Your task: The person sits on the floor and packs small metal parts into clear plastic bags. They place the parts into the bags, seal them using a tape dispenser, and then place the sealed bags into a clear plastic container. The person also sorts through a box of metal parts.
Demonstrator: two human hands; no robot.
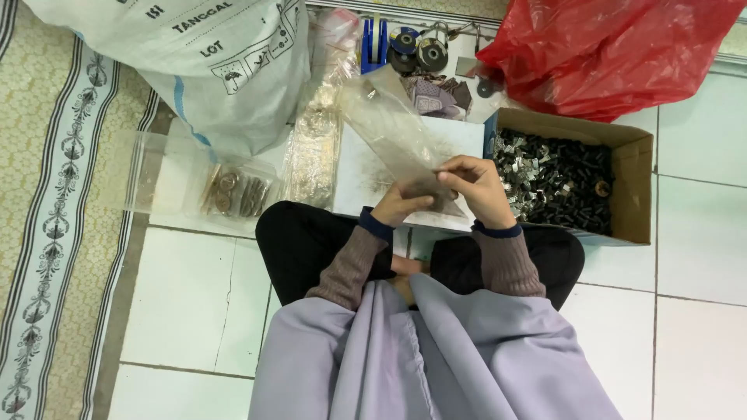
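Your left hand (pixel 401 204) and right hand (pixel 480 187) both pinch a clear plastic bag (pixel 393 128), cardboard box of small metal parts (pixel 554 180) just right of them.

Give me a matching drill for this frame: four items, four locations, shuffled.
Items:
1. red plastic bag
2. brown cardboard box of small dark metal parts
3. white woven sack
4. clear plastic pouch

Locations:
A. top left
B. held in both hands, centre
C. top right
D. right of the hands, on the tiles

Pairs: 1-C, 2-D, 3-A, 4-B
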